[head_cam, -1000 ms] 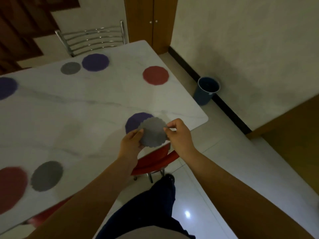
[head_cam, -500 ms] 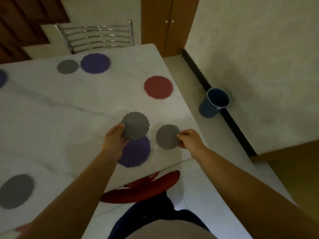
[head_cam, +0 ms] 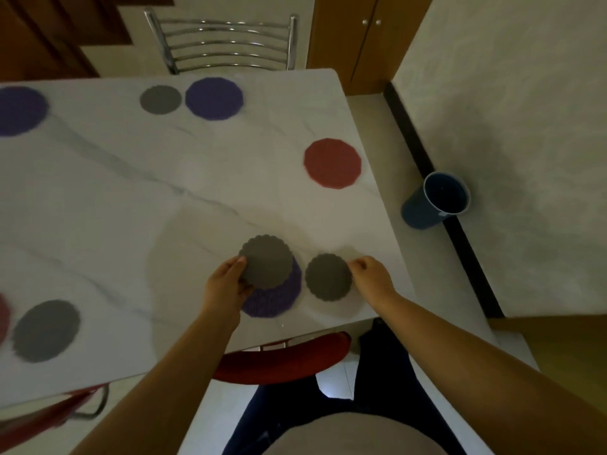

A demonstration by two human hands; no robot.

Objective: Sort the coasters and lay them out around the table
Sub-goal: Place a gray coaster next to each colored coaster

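Head view: 1 grey scalloped coaster (head_cam: pixel 266 261) is pinched at its edge by the left hand (head_cam: pixel 226 285) above a purple coaster (head_cam: pixel 276 298), lower centre. Another grey coaster (head_cam: pixel 328 277) lies flat on the marble table (head_cam: pixel 131 198), its edge touched by the right hand (head_cam: pixel 372 274), fingers curled together.

There is a single view, from a camera on the person's head. It looks steeply forward and down across the near right corner of the marble tabletop (head_cam: pixel 138 198), close enough that both forearms fill the lower frame. The wide lens bends the far edge, where a metal chair (head_cam: pixel 226 41) stands, and takes in the floor and wall to the right.
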